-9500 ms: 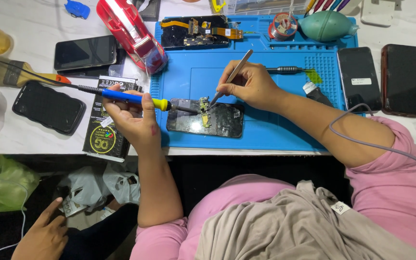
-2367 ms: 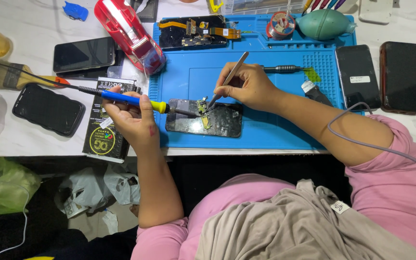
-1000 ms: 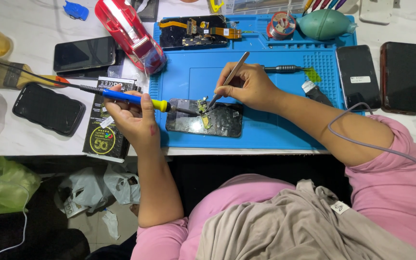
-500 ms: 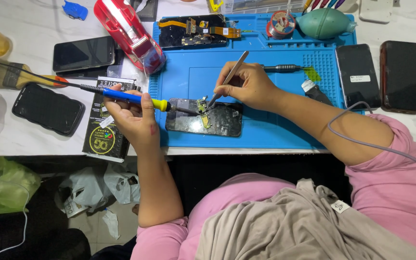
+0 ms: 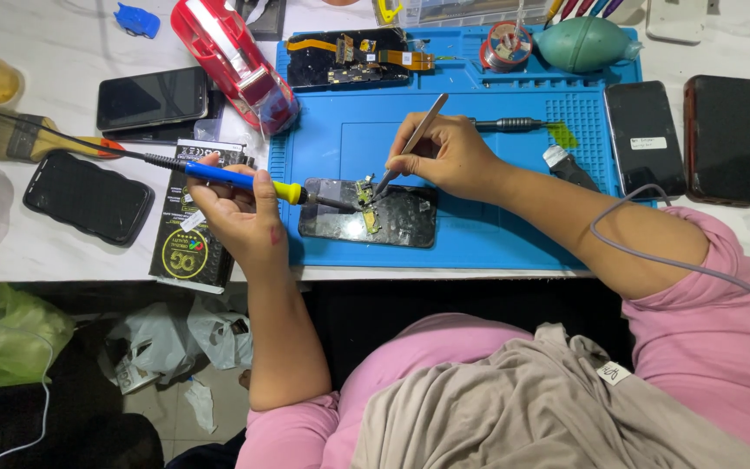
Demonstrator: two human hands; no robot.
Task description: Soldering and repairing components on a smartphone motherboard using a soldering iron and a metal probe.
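Phone (image 5: pixel 375 215), opened and lying flat on the blue mat (image 5: pixel 479 234), sits between our two hands. Our left hand (image 5: pixel 238 213) is closed around a soldering iron (image 5: pixel 245 181) with a blue and yellow handle; its tip reaches right onto the phone's small circuit board (image 5: pixel 365 193). Our right hand (image 5: pixel 444 156), just above the phone, pinches metal tweezers (image 5: pixel 410 143), points down on the same board. A black box (image 5: pixel 186 234) lies under the left hand. A red tape dispenser (image 5: pixel 236 61) sits beyond it.
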